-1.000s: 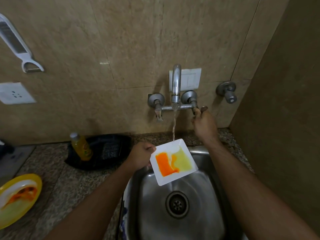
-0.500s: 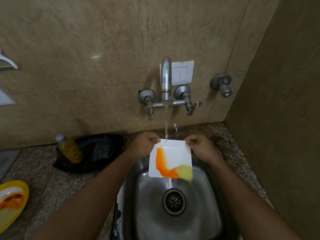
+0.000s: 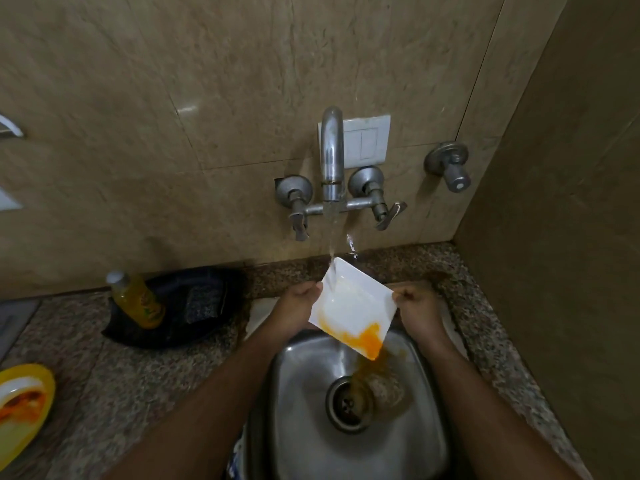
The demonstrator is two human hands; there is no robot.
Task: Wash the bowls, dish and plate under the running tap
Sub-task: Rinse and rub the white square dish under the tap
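A square white dish point(image 3: 353, 306) is tilted over the steel sink point(image 3: 301, 445), one corner pointing down. My left hand point(image 3: 298, 306) grips its left edge and my right hand point(image 3: 415, 311) grips its right corner. Water from the tap point(image 3: 331, 157) strikes the dish's upper left part. Orange sauce has gathered at the low corner and runs off toward the drain point(image 3: 349, 403). A yellow plate point(image 3: 31, 375) with a white bowl point(image 3: 15, 405) holding orange residue sits on the counter at the far left.
A yellow soap bottle point(image 3: 136, 299) leans on a black tray point(image 3: 194, 306) left of the sink. A speckled granite counter point(image 3: 121, 382) surrounds the sink. A wall valve point(image 3: 450, 166) and a side wall close in on the right.
My right hand left the tap handle and took the dish's right corner. The dish has rotated and tipped; the orange and yellow sauce has washed to the low corner and pours into the sink.
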